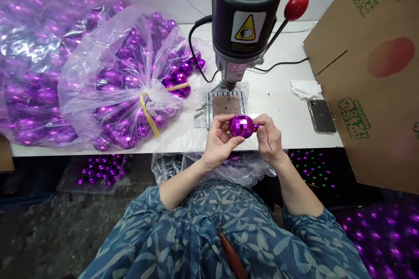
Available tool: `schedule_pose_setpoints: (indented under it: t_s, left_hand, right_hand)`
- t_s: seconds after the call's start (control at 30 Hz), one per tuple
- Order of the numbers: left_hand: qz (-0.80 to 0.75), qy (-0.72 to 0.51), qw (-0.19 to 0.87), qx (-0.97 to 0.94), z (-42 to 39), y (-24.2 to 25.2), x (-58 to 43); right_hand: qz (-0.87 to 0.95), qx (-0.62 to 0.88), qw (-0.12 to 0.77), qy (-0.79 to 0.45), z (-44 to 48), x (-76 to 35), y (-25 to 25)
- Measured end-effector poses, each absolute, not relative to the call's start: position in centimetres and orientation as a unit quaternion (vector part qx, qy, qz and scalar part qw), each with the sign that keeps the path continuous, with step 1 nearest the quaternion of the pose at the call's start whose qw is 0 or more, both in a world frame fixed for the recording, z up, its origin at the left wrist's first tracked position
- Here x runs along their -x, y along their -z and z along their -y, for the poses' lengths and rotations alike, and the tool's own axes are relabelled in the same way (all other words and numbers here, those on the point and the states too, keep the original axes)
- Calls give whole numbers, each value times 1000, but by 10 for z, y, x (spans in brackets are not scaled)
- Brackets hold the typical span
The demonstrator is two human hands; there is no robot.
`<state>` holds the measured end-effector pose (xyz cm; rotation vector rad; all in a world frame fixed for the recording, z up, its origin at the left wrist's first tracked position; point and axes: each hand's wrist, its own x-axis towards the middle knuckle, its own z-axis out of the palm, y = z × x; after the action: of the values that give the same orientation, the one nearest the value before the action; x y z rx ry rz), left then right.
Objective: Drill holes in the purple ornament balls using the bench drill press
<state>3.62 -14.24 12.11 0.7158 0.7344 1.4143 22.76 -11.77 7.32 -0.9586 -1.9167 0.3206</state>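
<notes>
A shiny purple faceted bauble [241, 126] is held sideways in front of the drill press. My left hand [218, 141] is closed around its left end, thumb below and fingers above. At the right end, my right hand [269, 138] pinches a small purple piece [257, 127] that sticks out of the bauble. Just beyond my hands is the drill press [247, 13], its bit pointing down over a brown board [225, 107] with a small dark hole. Dark shavings are scattered around the base.
Big clear bags of purple baubles [121, 78], one tied with yellow ribbon [149, 115], fill the table's left. A phone [321, 115], a white tissue [305, 89] and a cardboard box [369, 74] are at right. The red-knobbed lever [296, 6] juts out. Below left sits a clear tray [98, 174].
</notes>
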Motion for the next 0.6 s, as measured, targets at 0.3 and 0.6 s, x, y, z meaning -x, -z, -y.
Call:
schedule_pose_setpoints:
  t_s: [0.3, 0.6]
  left_hand:
    - [-346, -628, 620, -319, 149, -108, -35]
    - [-331, -531, 761, -171, 129, -101, -20]
  right_hand:
    - [774, 386, 476, -156, 116, -217, -66]
    - [766, 411, 473, -142, 107, -211, -51]
